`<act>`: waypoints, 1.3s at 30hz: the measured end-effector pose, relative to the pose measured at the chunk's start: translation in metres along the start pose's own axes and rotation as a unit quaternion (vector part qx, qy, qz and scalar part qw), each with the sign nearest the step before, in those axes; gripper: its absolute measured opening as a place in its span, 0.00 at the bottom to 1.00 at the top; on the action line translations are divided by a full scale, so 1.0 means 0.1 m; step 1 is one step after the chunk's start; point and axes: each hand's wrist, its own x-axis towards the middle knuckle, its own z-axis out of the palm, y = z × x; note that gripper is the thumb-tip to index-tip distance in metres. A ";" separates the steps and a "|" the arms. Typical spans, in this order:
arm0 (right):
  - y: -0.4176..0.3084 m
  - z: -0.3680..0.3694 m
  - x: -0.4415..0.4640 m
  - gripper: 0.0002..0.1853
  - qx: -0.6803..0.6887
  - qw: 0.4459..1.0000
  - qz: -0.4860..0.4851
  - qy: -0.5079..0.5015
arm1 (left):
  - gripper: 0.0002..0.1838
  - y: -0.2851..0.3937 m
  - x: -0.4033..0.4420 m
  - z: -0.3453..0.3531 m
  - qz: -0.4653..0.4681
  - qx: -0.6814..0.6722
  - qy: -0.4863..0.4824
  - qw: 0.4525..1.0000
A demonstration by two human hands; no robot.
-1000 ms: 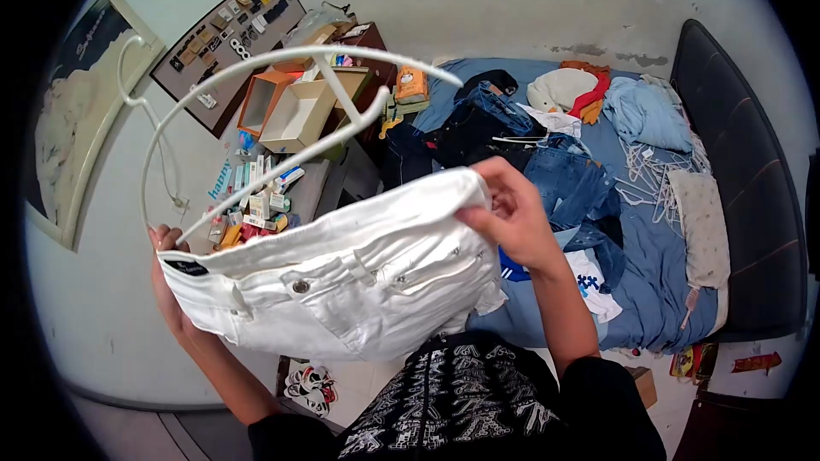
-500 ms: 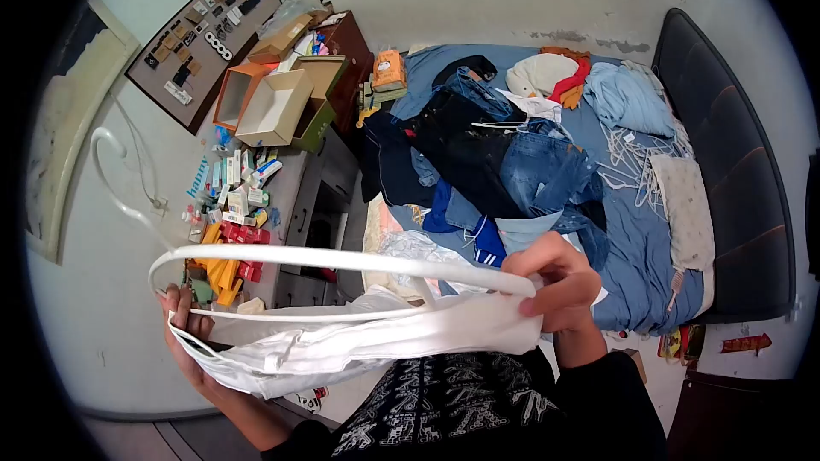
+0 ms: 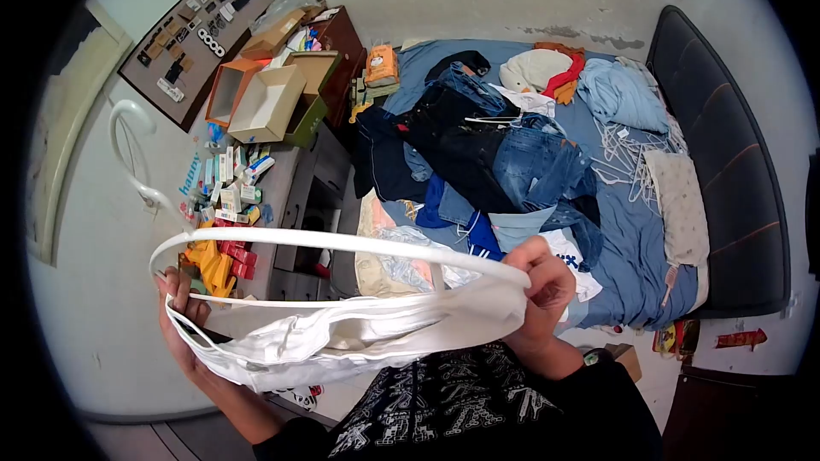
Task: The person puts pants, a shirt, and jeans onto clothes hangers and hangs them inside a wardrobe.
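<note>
A white plastic clothes hanger (image 3: pixel 342 242) spans the space before me, its hook (image 3: pixel 130 132) pointing up at the left. White pants (image 3: pixel 325 346), with the waistband uppermost, hang at the hanger's lower bar, and the waist opening gapes a little. My left hand (image 3: pixel 182 312) is closed at the left end, its fingers curled over the waistband edge beside the hanger. At the other end, my right hand (image 3: pixel 547 294) pinches the waistband's corner against the hanger's tip. The lower part of the pants is folded out of sight.
Jeans and other clothes (image 3: pixel 495 149) are heaped on the bed (image 3: pixel 632 239). White hangers (image 3: pixel 619 154) lie in a tangle near the dark headboard (image 3: pixel 722 162). At the left, a desk (image 3: pixel 295 205) carries small boxes (image 3: pixel 231 196) and open cartons (image 3: pixel 269 102).
The hanger's hook has swung down and slightly right. My right hand has shifted a little left, and the waist opening of the pants gapes more. Both hands keep their hold.
</note>
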 end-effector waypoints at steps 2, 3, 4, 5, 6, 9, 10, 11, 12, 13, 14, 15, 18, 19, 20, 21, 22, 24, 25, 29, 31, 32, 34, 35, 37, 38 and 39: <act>-0.11 0.11 0.08 0.17 0.169 0.959 0.222 0.058 | 0.05 0.00 0.03 0.04 -0.021 -0.035 0.032 0.999; -0.03 0.05 0.09 0.23 0.256 0.936 0.240 0.026 | 0.03 -0.04 0.04 0.02 -0.021 -0.010 0.080 0.997; 0.02 0.02 0.11 0.23 0.259 0.935 0.241 0.025 | 0.05 -0.06 0.04 0.04 -0.032 -0.005 0.059 0.998; 0.07 0.01 0.14 0.24 0.263 0.923 0.281 -0.004 | 0.06 -0.09 0.08 -0.03 -0.040 -0.034 -0.049 0.997; 0.11 -0.02 0.14 0.25 0.266 0.909 0.319 -0.034 | 0.07 -0.14 0.11 -0.09 -0.047 -0.064 -0.158 0.984; 0.14 -0.09 0.14 0.28 0.223 0.899 0.368 -0.077 | 0.11 -0.23 0.13 -0.03 -0.063 -0.099 -0.128 0.985; 0.13 -0.10 0.15 0.28 0.155 0.899 0.400 -0.090 | 0.11 -0.24 0.14 -0.04 -0.064 -0.093 -0.123 0.986; 0.11 -0.08 0.17 0.28 0.154 0.899 0.400 -0.089 | 0.11 -0.24 0.14 -0.01 -0.064 -0.093 -0.123 0.986; 0.09 -0.05 0.19 0.26 0.177 0.898 0.391 -0.091 | 0.11 -0.24 0.11 0.03 -0.062 -0.079 -0.107 0.989; 0.08 -0.03 0.22 0.24 0.201 0.897 0.383 -0.094 | 0.11 -0.24 0.10 0.05 -0.058 -0.064 -0.091 0.992; 0.10 -0.03 0.23 0.24 0.201 0.896 0.383 -0.096 | 0.11 -0.24 0.10 0.06 -0.057 -0.064 -0.089 0.992; 0.11 -0.03 0.23 0.22 0.156 0.912 0.366 -0.102 | 0.10 -0.24 0.10 0.06 -0.058 -0.067 -0.096 0.991; 0.14 -0.06 0.25 0.16 0.061 0.931 0.334 -0.135 | 0.10 -0.28 0.09 0.07 -0.062 -0.083 -0.104 0.989; 0.12 -0.09 0.25 0.15 0.024 0.921 0.353 -0.164 | 0.09 -0.29 0.08 0.09 -0.061 -0.096 -0.107 0.988; 0.12 -0.10 0.25 0.14 -0.014 0.908 0.371 -0.192 | 0.09 -0.30 0.05 0.19 -0.060 -0.096 -0.107 0.988; 0.13 -0.09 0.24 0.14 -0.014 0.909 0.371 -0.192 | 0.09 -0.31 0.00 0.36 -0.055 -0.068 -0.015 0.996; 0.16 -0.06 0.22 0.14 -0.054 0.924 0.334 -0.177 | 0.09 -0.32 -0.03 0.45 -0.050 -0.040 0.078 0.995; 0.20 -0.03 0.19 0.15 -0.133 0.946 0.258 -0.145 | 0.10 -0.42 0.05 0.16 -0.070 -0.094 0.004 0.993; 0.17 -0.08 0.22 0.25 -0.163 0.931 0.277 -0.173 | 0.10 -0.47 0.07 0.10 -0.058 -0.128 -0.002 0.990; 0.23 -0.17 0.41 0.42 -0.015 0.962 0.206 -0.179 | 0.14 -0.43 0.01 0.18 -0.040 -0.191 -0.058 0.979; 0.24 -0.15 0.55 0.32 0.010 0.961 0.234 -0.150 | 0.15 -0.42 0.00 0.18 -0.028 -0.195 -0.081 0.977; 0.22 -0.13 0.63 0.29 -0.007 0.957 0.241 -0.160 | 0.15 -0.42 0.00 0.17 -0.026 -0.196 -0.079 0.977; 0.26 -0.08 0.82 0.24 -0.056 0.963 0.161 -0.208 | 0.15 -0.41 0.01 0.17 -0.013 -0.173 -0.086 0.981; 0.29 -0.06 0.90 0.23 -0.037 0.959 0.181 -0.217 | 0.16 -0.40 0.00 0.19 -0.005 -0.171 -0.079 0.982; 0.39 0.01 1.03 0.23 -0.009 0.943 0.233 -0.236 | 0.15 -0.39 0.00 0.17 0.006 -0.182 -0.064 0.981; 0.41 0.04 1.07 0.23 -0.009 0.931 0.257 -0.259 | 0.15 -0.38 -0.01 0.16 0.016 -0.192 -0.051 0.980; 0.46 0.05 1.09 0.23 -0.040 0.923 0.255 -0.286 | 0.15 -0.37 -0.02 0.15 0.025 -0.194 -0.063 0.979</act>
